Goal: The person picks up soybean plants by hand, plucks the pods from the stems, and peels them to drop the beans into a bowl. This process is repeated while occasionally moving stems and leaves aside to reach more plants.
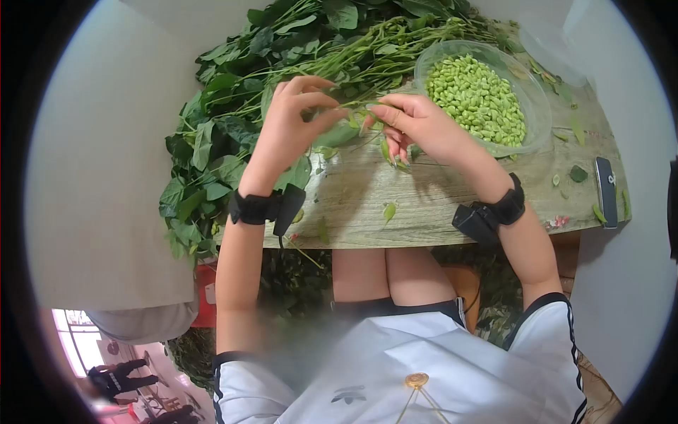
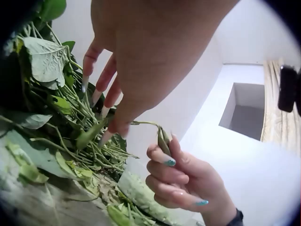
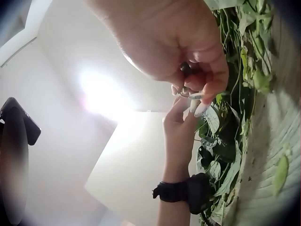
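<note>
Above the counter (image 1: 438,212), the left hand (image 1: 286,131) pinches a thin green stem (image 2: 143,123) in its grip. The right hand (image 1: 424,127) nips the pod (image 2: 163,140) on that stem between thumb and forefinger (other fingers curled). Both hover between the leafy stalk pile (image 1: 226,134) and the bowl (image 1: 542,113) of shelled beans (image 1: 477,99).

Pod (image 2: 163,140) recorded as olive green; leaves (image 1: 219,141) dark green; shelled beans (image 1: 477,99) pale green. Tabletop (image 1: 438,205) noted grey-brown, wood-grained. Wrist straps (image 1: 254,207) logged black; fingernails (image 2: 170,162) teal.
</note>
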